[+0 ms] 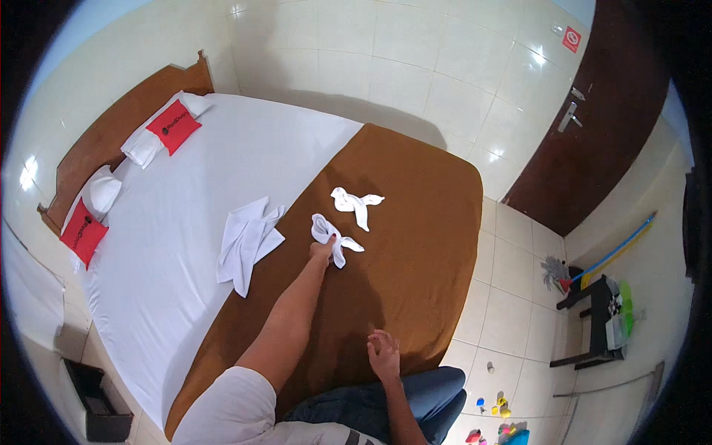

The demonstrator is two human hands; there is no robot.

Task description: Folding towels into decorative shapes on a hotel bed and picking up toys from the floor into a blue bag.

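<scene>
My left hand [321, 250] reaches out over the brown bed runner [423, 261] and grips a white cloth folded into a figure [328, 227], with two tails spreading to the right. Just beyond it lies a second folded white cloth [351, 203] of similar shape. To the left, a larger loosely folded white cloth [245, 242] straddles the white sheet [167, 222] and the runner. Near the bed's edge by my knees, my right hand [385, 353] holds nothing, its fingers apart and slightly bent.
Red cushions [173, 127] bearing writing and white pillows [104, 189] rest by the wooden headboard [122, 111]. A dark door [589, 133] stands at upper right. Beyond the bed are a black table [598, 317], a blue-handled mop [612, 247] and small colourful objects [500, 409] on the tiled floor.
</scene>
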